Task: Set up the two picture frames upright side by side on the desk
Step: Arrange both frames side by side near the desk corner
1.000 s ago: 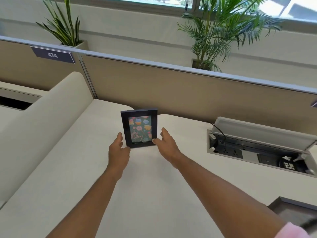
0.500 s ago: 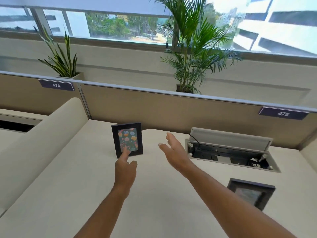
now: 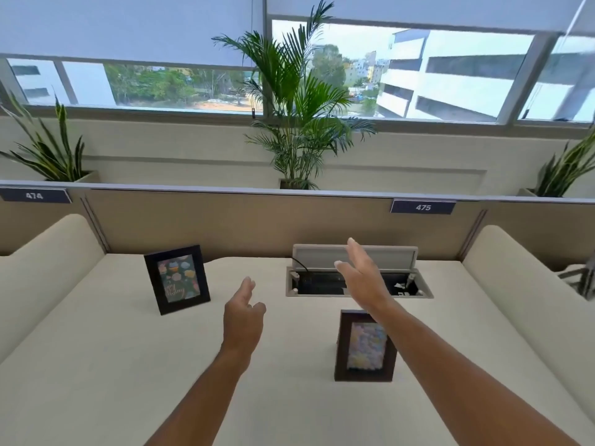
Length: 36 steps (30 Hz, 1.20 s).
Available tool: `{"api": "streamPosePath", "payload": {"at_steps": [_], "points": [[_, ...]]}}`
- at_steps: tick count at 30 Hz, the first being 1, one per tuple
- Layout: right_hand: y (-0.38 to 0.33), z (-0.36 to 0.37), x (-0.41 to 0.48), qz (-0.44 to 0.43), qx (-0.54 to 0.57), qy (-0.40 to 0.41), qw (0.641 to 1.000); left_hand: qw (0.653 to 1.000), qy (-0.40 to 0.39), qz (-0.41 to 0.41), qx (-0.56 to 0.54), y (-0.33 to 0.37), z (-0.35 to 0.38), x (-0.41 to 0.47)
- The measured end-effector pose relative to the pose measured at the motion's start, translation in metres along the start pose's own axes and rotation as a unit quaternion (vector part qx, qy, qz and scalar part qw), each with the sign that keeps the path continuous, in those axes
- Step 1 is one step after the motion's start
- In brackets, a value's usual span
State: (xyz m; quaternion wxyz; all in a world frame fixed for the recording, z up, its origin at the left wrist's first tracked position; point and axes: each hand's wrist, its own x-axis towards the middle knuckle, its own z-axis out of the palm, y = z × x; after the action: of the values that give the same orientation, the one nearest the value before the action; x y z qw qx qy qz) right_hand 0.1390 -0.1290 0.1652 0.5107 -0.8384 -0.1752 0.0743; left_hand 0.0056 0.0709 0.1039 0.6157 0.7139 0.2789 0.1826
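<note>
A black picture frame (image 3: 177, 279) with a colourful cupcake print stands upright at the back left of the cream desk (image 3: 112, 365). A second dark frame (image 3: 365, 347) with a pale pastel picture sits nearer me on the right; my right forearm crosses its top right corner. My left hand (image 3: 243, 313) hovers empty between the two frames, fingers loosely curled and apart. Held higher, my right hand (image 3: 362, 278) is open and flat above the cable box, holding nothing.
An open cable box (image 3: 357, 275) with sockets and a raised lid is sunk into the desk at the back. A tan partition (image 3: 257, 220) with tags 474 and 475 runs behind it. Rounded side dividers (image 3: 48, 268) flank the desk. Potted plants (image 3: 296, 123) stand beyond.
Both hands have let go of the cupcake frame and drawn away to the right. My view has risen and swung right, bringing the second frame fully into sight.
</note>
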Motion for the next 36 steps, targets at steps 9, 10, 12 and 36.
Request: {"api": "streamPosePath", "payload": {"at_steps": [9,10,12,36], "points": [[0.075,-0.062,-0.027,0.058,0.038,0.072,0.995,0.999,-0.045,0.008,0.025,-0.005,0.076,-0.027],[0.081,-0.063,-0.029,0.068,0.048,0.077,0.994,0.998,-0.048,0.007,0.026,-0.006,0.081,-0.029],[0.095,-0.067,-0.034,0.085,0.064,0.083,0.991,0.998,-0.056,0.006,0.030,-0.009,0.093,-0.031],[0.195,-0.037,-0.093,0.205,0.116,0.026,0.972,0.983,-0.149,-0.095,0.055,-0.066,0.151,-0.055]]}}
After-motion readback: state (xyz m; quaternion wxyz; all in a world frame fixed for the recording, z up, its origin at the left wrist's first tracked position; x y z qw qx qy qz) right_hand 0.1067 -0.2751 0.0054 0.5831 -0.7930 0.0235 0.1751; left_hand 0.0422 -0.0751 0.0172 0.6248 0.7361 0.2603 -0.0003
